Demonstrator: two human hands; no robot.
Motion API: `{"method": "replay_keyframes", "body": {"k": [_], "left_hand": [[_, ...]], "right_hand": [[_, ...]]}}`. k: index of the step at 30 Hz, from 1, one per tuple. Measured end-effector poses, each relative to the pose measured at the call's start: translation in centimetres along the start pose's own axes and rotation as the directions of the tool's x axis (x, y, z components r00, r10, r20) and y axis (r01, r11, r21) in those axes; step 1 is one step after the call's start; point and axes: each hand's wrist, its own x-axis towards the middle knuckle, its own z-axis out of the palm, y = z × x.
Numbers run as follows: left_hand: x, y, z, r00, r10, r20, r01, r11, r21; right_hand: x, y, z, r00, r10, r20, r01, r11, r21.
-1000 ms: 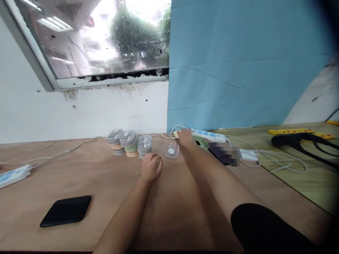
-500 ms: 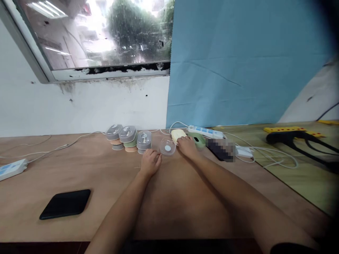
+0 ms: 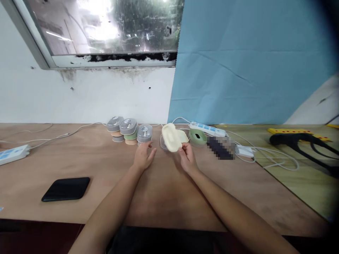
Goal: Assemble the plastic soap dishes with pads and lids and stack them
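Note:
Raised off the table, a shallow cream oval dish [image 3: 171,137] is pinched at its lower right edge by my right hand [image 3: 188,158]. Behind it lies another cream piece [image 3: 183,136], partly covered. A clear plastic container [image 3: 163,143] shows at the left edge of the held dish, mostly hidden. My left hand [image 3: 143,155] is open with its thumb apart, just in front of a small box with a grey translucent lid [image 3: 144,132]. To the right of the cream pieces sits a green rounded container with a dark slot [image 3: 197,138].
Stacked lidded boxes [image 3: 128,127] stand by the wall at left. A white power strip [image 3: 208,129], a blurred-out dark object [image 3: 221,147], a white adapter [image 3: 244,151] and cables lie to the right. A black phone-like slab [image 3: 66,189] rests at front left.
My right hand has lifted a cream dish from the pile and tilted it up. My left hand has shifted slightly left and its fingers have spread. The view has tilted a little.

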Motion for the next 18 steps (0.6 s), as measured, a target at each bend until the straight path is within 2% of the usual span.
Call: {"method": "replay_keyframes", "body": {"k": [4, 7, 9, 12, 14, 16, 18], "left_hand": [[-0.7, -0.4, -1.3, 0.985, -0.131, 0.112, 0.132, 0.991, -0.002], [-0.7, -0.2, -1.6, 0.946, -0.222, 0.235, 0.218, 0.975, 0.04], [-0.6, 0.0, -1.5, 0.926, -0.214, 0.312, 0.206, 0.977, 0.06], [-0.6, 0.1, -1.0, 0.909, -0.174, 0.379, 0.15, 0.984, 0.092], [-0.7, -0.1, -0.7, 0.892, -0.167, 0.421, 0.131, 0.985, 0.113], [-0.7, -0.3, -0.4, 0.865, -0.172, 0.472, 0.124, 0.984, 0.132], [-0.8, -0.5, -0.3, 0.844, -0.176, 0.507, 0.118, 0.982, 0.145]], "right_hand": [[-1.1, -0.9, 0.9, 0.969, 0.138, 0.206, -0.171, 0.974, 0.148], [-0.9, -0.6, 1.3, 0.941, 0.181, 0.288, -0.218, 0.97, 0.104], [-0.4, -0.2, 1.1, 0.944, 0.163, 0.286, -0.173, 0.985, 0.009], [0.7, 0.4, -0.1, 0.973, 0.048, 0.224, -0.011, 0.986, -0.164], [1.7, 1.1, -1.5, 0.993, -0.054, 0.109, 0.081, 0.962, -0.262], [2.7, 2.4, -3.1, 0.993, -0.115, -0.028, 0.099, 0.934, -0.343], [3.7, 4.1, -4.7, 0.987, -0.108, -0.116, 0.049, 0.906, -0.421]]}}
